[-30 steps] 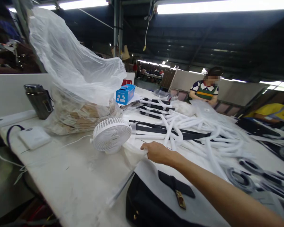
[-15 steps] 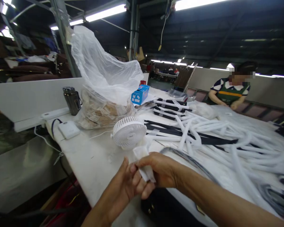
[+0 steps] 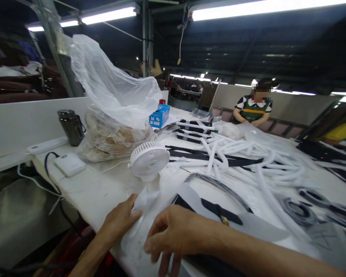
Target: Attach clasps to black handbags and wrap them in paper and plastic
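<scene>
My left hand [image 3: 118, 220] is at the table's near edge, its thumb and fingers closed on a thin, translucent white plastic sheet [image 3: 145, 200]. The sheet hangs loosely past the fingertips, and part of the grip is hidden. To the right, my right hand [image 3: 173, 232] hovers with fingers bent downward and apart, nothing visible between them. Beyond it lie a black strap with a gold-coloured metal end [image 3: 221, 211] and a grey-white sheet [image 3: 258, 227]. Dark material under my right forearm is mostly covered. A small white fan [image 3: 150, 159] stands just past the plastic sheet.
A large plastic bag of brownish pieces [image 3: 112, 134] stands at the back left, beside a dark flask [image 3: 71, 129] and a blue box [image 3: 159, 116]. White tubes [image 3: 242, 150] and black strips spread across the right. A co-worker [image 3: 253, 109] stands across the table.
My hands have moved apart. The small folded white piece between them now hangs loose and spread at my left hand. My view has turned right, showing more of the black strap.
</scene>
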Demonstrator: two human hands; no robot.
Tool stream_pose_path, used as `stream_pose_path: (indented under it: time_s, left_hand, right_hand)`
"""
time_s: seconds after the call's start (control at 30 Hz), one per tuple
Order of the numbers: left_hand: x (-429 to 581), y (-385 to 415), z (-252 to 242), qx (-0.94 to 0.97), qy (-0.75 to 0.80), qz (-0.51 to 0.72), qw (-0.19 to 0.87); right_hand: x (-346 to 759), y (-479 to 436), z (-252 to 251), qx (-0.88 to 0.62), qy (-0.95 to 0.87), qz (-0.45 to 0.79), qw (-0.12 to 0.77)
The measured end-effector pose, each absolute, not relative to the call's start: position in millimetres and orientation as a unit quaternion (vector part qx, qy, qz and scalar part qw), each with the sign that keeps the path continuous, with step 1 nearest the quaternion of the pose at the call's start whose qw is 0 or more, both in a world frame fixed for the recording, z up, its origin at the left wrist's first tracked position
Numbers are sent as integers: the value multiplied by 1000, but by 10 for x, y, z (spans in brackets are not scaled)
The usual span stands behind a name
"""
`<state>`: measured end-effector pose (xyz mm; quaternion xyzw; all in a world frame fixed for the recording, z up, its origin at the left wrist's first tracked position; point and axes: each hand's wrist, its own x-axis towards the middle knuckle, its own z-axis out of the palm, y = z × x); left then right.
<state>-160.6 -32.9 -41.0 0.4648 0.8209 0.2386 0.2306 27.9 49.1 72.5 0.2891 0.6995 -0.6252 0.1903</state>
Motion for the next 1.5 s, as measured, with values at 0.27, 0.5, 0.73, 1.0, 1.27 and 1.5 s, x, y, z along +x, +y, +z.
stream_pose_path:
  time_s: [0.27,0.5,0.73,1.0,1.27,1.5]
  left_hand:
    - [-1522,-333,-546,483,856,184,23]
    - [-1596,-394,-792,507,808,298,-34]
    - [-1475,-412,-598,594,746,301,3]
    - [-1270,58,-556,618,728,282,90]
    - [-1200,378,-738,680,652,295,161]
    - [-1206,411,-746,705,649,250,144]
  right_hand:
    - [-57,1097,1194,241,917,-263,-180]
    - [39,1050,1179,252,907,-320,-106]
    - [245,1276,1038,310,883,-342,-89]
    - [467,1303,923,286,892,-340,-86]
    - [202,1413,695,187,951,-245,-29]
    - [-289,1839,85,289,911,-282,79]
